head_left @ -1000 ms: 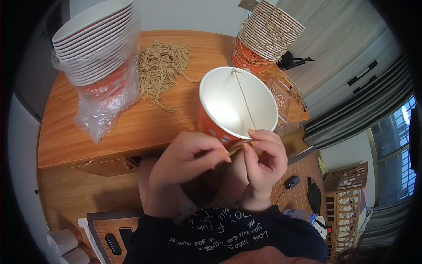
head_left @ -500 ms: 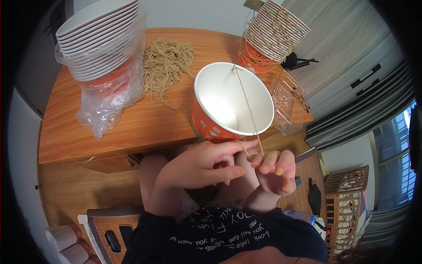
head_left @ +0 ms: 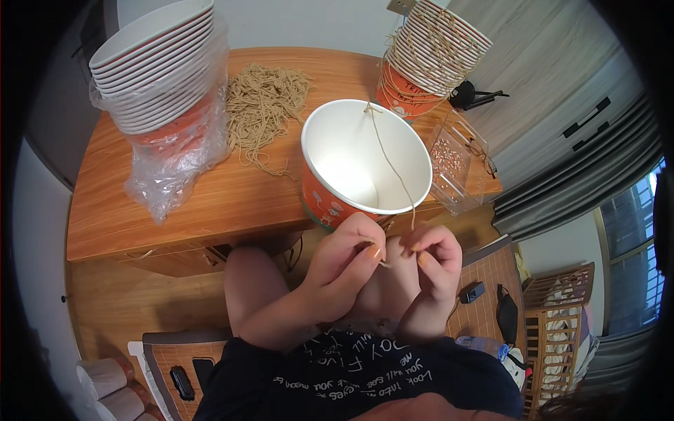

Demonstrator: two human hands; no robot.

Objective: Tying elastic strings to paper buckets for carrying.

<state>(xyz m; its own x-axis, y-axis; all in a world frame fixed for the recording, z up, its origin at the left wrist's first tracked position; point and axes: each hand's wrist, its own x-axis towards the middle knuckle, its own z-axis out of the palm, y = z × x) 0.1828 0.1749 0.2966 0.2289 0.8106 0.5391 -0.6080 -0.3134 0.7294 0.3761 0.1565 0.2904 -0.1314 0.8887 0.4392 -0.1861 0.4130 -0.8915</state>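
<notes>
A large paper bucket [head_left: 326,200], orange outside and white inside, stands tilted toward me at the table's near edge. Tan string [head_left: 397,174] is tied through its far rim, crosses the opening with a slight curve and hangs over the near rim. My right hand [head_left: 438,261], just below that rim, pinches this string between thumb and fingers. Beside it, my left hand [head_left: 345,261] has thumb and forefinger closed on the string's end part, which shows between the two hands. The exact shape of the string at the fingertips is partly hidden.
On the wooden table [head_left: 175,228] lie a heap of tan strings [head_left: 265,105] and a plastic-wrapped stack of buckets [head_left: 158,91]. Another bucket stack [head_left: 439,52] at the back right carries strings. A clear tray [head_left: 449,165] holds small pieces, with glasses [head_left: 483,158] beside it.
My left hand has drawn its pointing forefinger back into a pinch on the string. The string across the bucket has gone from taut to slack. The bucket has shifted slightly left in view.
</notes>
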